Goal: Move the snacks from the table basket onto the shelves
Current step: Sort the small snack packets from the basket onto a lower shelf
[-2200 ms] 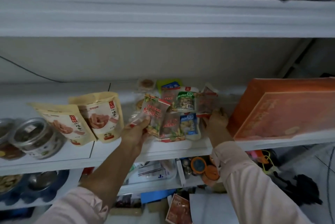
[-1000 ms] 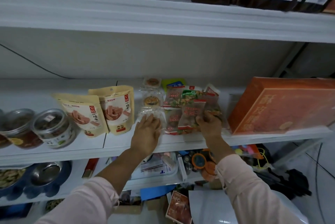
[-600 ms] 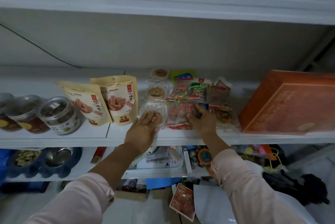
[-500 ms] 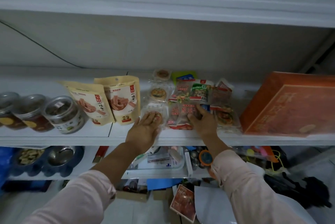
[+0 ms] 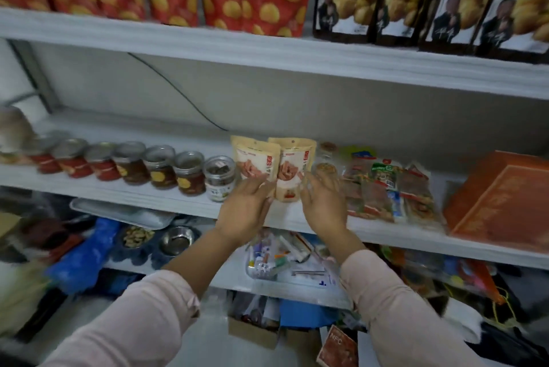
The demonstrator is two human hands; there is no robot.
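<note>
The white middle shelf (image 5: 166, 199) shows much more of its length than half a second ago, because the view has gone back and to the left. A row of small clear jars with dark fillings (image 5: 160, 166) is now seen on its left part. At the far right stands the large flat orange cardboard box (image 5: 502, 203), in the same place as before. Just left of it lies the flat pile of small clear and red snack packets (image 5: 383, 191), near the front edge of the shelf. No hand touches this pile now; a moment ago both hands were pressing on it.

The two beige stand-up pouches (image 5: 257, 160) are upright, left of the pile. In front of them the left hand (image 5: 245, 209) and the right hand (image 5: 323, 206) are lifted, fingers spread and relaxed, palms turned to each other, holding nothing. I judge that this group of snacks is placed. The table basket is not in view, so how many snacks remain I cannot say.
</note>
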